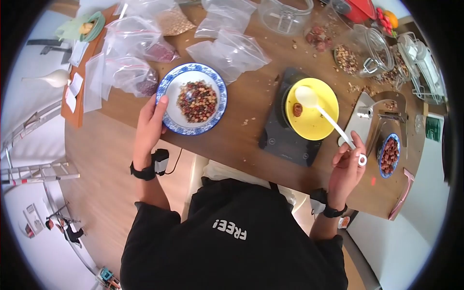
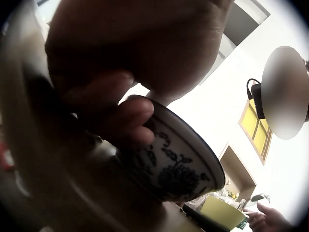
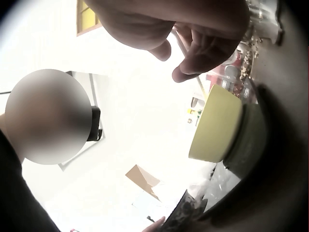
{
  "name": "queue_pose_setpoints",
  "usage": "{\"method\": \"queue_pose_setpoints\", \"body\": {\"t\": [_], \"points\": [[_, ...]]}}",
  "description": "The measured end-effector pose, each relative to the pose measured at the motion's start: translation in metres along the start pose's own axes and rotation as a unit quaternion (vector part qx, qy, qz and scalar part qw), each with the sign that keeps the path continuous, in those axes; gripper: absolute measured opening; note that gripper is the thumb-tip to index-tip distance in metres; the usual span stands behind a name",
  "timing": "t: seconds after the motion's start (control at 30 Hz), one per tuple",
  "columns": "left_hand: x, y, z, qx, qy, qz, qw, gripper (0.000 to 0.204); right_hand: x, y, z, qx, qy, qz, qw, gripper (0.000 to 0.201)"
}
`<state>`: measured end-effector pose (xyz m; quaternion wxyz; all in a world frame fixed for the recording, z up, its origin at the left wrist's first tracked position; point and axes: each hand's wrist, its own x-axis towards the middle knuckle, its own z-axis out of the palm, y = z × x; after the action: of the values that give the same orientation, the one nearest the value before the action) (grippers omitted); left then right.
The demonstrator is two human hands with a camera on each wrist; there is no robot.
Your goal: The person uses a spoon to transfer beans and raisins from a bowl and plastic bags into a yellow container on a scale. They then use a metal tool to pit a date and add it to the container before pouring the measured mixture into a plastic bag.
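My left hand (image 1: 151, 123) grips the left rim of a blue-and-white bowl (image 1: 220, 92) holding mixed beans and grains (image 1: 197, 101). In the left wrist view, fingers (image 2: 140, 113) curl against the patterned outer side of the bowl (image 2: 178, 169). A yellow bowl (image 1: 316, 129) stands on a black electric cooker (image 1: 290, 152); one reddish-brown piece (image 1: 297, 110) lies inside it. A white spoon (image 1: 330, 120) leans over its rim, bowl end inside. My right hand (image 1: 346, 169) is at the spoon's handle; in the right wrist view its fingers (image 3: 193, 65) are bent near the yellow bowl (image 3: 217, 125).
Clear plastic bags (image 1: 232, 53) lie along the back left. Glass jars (image 1: 286, 17) stand at the back, one tipped with spilled grains (image 1: 346, 59). To the right are a metal tray (image 1: 358, 121) and a blue-rimmed bowl of dark red pieces (image 1: 389, 155). Crumbs dot the wooden table (image 1: 232, 145).
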<state>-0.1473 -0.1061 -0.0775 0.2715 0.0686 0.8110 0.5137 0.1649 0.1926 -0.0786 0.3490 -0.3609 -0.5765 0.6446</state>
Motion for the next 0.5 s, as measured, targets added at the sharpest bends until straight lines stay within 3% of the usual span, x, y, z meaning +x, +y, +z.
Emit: {"method": "queue_pose_setpoints", "body": {"t": [0.07, 0.13, 0.17, 0.2, 0.27, 0.3, 0.33, 0.37, 0.47, 0.5], "points": [[-0.001, 0.001, 0.001, -0.003, -0.002, 0.005, 1.000, 0.044, 0.001, 0.002, -0.002, -0.016, 0.008, -0.027, 0.999, 0.044], [-0.003, 0.002, 0.000, 0.002, -0.002, 0.009, 1.000, 0.045, 0.001, -0.008, 0.001, -0.178, -0.024, -0.205, 0.962, 0.043], [-0.002, 0.001, 0.000, 0.002, -0.004, 0.012, 1.000, 0.045, -0.001, -0.017, 0.002, -0.225, -0.045, -0.262, 0.937, 0.043], [-0.001, -0.001, -0.001, 0.002, -0.007, 0.013, 1.000, 0.044, -0.004, -0.024, 0.001, -0.221, -0.043, -0.263, 0.938, 0.043], [0.003, -0.006, -0.005, 0.000, 0.001, 0.029, 1.000, 0.044, -0.005, -0.034, -0.004, -0.353, -0.119, -0.406, 0.834, 0.040], [0.002, -0.004, -0.003, 0.076, 0.081, 0.119, 0.987, 0.043, -0.005, -0.039, -0.010, -0.370, -0.134, -0.434, 0.811, 0.037], [0.000, -0.001, -0.001, 0.148, 0.162, 0.205, 0.954, 0.043, -0.003, -0.044, -0.008, -0.368, -0.129, -0.438, 0.810, 0.037], [-0.007, 0.007, -0.006, 0.135, 0.174, 0.155, 0.963, 0.042, -0.002, -0.050, -0.007, -0.379, -0.149, -0.414, 0.814, 0.036], [-0.017, 0.046, -0.014, 0.177, 0.188, 0.139, 0.956, 0.040, 0.002, -0.058, -0.010, -0.386, -0.167, -0.387, 0.821, 0.038], [-0.017, 0.055, -0.014, 0.163, 0.176, 0.153, 0.958, 0.040, 0.004, -0.060, -0.010, -0.369, -0.140, -0.394, 0.830, 0.039]]}}
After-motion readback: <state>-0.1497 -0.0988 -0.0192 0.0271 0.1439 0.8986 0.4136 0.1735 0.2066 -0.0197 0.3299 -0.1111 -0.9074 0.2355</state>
